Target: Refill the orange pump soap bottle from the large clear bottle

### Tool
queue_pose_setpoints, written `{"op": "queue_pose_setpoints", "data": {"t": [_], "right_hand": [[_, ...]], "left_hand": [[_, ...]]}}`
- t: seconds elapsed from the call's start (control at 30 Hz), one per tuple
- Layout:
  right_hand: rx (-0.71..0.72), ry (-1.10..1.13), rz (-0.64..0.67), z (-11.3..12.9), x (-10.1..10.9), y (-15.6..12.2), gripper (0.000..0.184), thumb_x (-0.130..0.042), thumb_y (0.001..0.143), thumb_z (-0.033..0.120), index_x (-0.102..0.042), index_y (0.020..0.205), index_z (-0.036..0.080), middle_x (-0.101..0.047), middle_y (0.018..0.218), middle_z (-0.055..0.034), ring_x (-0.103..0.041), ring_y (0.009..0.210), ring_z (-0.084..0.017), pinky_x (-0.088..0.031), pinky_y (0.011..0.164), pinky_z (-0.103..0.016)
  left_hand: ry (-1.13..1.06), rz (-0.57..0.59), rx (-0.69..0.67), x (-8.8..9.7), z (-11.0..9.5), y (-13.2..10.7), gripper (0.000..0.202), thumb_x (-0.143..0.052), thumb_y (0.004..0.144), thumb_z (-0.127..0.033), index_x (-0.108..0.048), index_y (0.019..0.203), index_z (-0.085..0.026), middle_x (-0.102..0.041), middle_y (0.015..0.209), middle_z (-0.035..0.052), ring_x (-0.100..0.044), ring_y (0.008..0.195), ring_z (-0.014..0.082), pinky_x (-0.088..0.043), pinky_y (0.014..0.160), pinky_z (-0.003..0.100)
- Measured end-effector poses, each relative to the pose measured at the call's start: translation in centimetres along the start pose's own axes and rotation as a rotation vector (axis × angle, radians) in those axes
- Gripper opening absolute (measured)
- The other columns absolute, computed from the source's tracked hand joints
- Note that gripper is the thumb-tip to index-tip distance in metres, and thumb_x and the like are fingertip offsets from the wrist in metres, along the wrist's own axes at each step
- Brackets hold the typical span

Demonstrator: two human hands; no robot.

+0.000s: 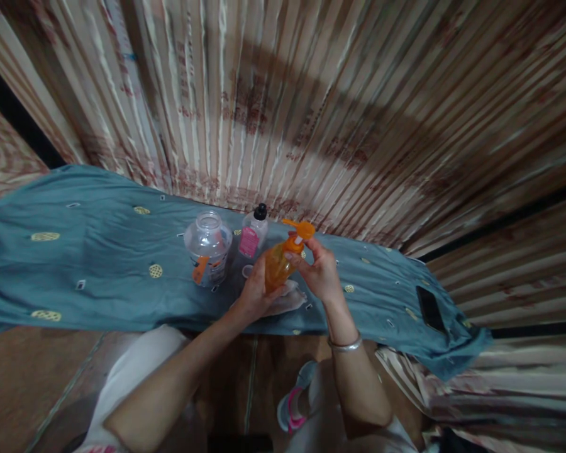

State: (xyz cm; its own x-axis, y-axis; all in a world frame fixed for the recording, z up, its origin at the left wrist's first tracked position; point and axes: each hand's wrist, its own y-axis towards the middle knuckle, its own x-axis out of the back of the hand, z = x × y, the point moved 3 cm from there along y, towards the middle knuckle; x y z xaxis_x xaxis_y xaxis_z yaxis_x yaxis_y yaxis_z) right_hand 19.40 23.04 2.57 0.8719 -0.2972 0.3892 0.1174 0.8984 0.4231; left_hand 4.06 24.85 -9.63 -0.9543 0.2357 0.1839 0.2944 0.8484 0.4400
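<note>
An orange pump bottle (277,267) is tilted in front of me, held above the cloth. My left hand (257,292) wraps round its body. At the neck, the fingers of my right hand (319,267) close on the orange pump head (302,229), whose spout points left. Behind the bottle stands a clear bottle with a pink label (251,238) and a black cap. Left of it is a large clear plastic jar (208,242) with its mouth uncovered. Beneath my left hand lies a crumpled clear plastic bag (290,301). A small round cap (248,270) rests near the jar.
The narrow table wears a teal cloth (108,251) with yellow patterns. A black phone (430,308) lies near its right end. Pleated patterned curtains (273,126) hang right behind the table. My legs and a sandal (290,406) are below its front edge.
</note>
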Motion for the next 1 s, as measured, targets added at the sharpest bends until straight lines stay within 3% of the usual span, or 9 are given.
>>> {"op": "queue_pose_setpoints", "data": {"t": [0.17,0.37,0.57,0.67,0.77,0.9,1.0], "right_hand": [[0.016,-0.019,-0.050,-0.6,-0.2,-0.6,0.041,-0.085,0.086,0.056,-0.083,0.115,0.027,-0.084,0.133,-0.0082,-0.073,0.133,-0.030,-0.052,0.122,-0.048],[0.053,-0.053,-0.130,-1.0,-0.8,-1.4,0.040,-0.079,0.093,0.052,-0.082,0.123,0.026,-0.080,0.142,-0.0111,-0.072,0.137,-0.030,-0.051,0.123,-0.050],[0.068,-0.106,-0.209,-1.3,-1.2,-1.9,0.040,-0.076,0.095,0.052,-0.080,0.126,0.027,-0.080,0.140,-0.0105,-0.071,0.136,-0.030,-0.051,0.124,-0.052],[0.065,-0.110,-0.187,-1.2,-1.4,-1.6,0.041,-0.075,0.096,0.054,-0.079,0.127,0.027,-0.080,0.140,-0.0102,-0.070,0.136,-0.030,-0.051,0.124,-0.052],[0.058,-0.115,-0.133,-1.4,-1.2,-1.6,0.047,-0.075,0.096,0.058,-0.078,0.129,0.026,-0.080,0.140,-0.0109,-0.071,0.137,-0.030,-0.052,0.123,-0.051],[-0.034,-0.157,-0.122,-3.5,0.3,-3.3,0.063,-0.059,0.105,0.064,-0.062,0.155,0.026,-0.073,0.155,-0.0125,-0.066,0.147,-0.027,-0.052,0.123,-0.048],[-0.156,-0.233,-0.129,-6.3,1.1,-5.5,0.060,-0.050,0.108,0.062,-0.066,0.152,0.024,-0.072,0.156,-0.0165,-0.065,0.148,-0.032,-0.050,0.125,-0.055]], "left_hand": [[-0.033,0.007,0.002,-0.1,0.5,-0.2,0.083,-0.086,0.088,-0.036,-0.047,0.160,-0.025,-0.073,0.141,0.0130,-0.070,0.138,0.0346,-0.056,0.120,0.055],[-0.015,-0.022,-0.016,-0.3,1.4,-0.4,0.088,-0.088,0.086,-0.040,-0.047,0.161,-0.021,-0.070,0.148,0.0174,-0.068,0.141,0.0370,-0.055,0.122,0.055],[-0.003,-0.030,-0.039,-0.4,1.3,-0.2,0.087,-0.087,0.087,-0.041,-0.048,0.162,-0.020,-0.072,0.144,0.0169,-0.069,0.141,0.0369,-0.056,0.122,0.054],[0.001,-0.006,-0.019,0.0,0.9,0.0,0.085,-0.087,0.087,-0.042,-0.050,0.160,-0.020,-0.074,0.139,0.0161,-0.070,0.139,0.0381,-0.057,0.121,0.056],[-0.008,0.016,0.016,0.5,0.2,0.2,0.089,-0.090,0.084,-0.046,-0.051,0.159,-0.020,-0.070,0.150,0.0189,-0.069,0.142,0.0398,-0.055,0.122,0.059],[-0.023,0.027,0.053,1.0,-1.1,0.4,0.099,-0.097,0.078,-0.052,-0.052,0.161,-0.023,-0.068,0.155,0.0171,-0.067,0.145,0.0399,-0.053,0.125,0.059],[-0.046,0.005,0.085,1.0,-1.4,0.7,0.099,-0.098,0.078,-0.054,-0.054,0.161,-0.025,-0.070,0.152,0.0152,-0.069,0.142,0.0388,-0.054,0.124,0.057]]}}
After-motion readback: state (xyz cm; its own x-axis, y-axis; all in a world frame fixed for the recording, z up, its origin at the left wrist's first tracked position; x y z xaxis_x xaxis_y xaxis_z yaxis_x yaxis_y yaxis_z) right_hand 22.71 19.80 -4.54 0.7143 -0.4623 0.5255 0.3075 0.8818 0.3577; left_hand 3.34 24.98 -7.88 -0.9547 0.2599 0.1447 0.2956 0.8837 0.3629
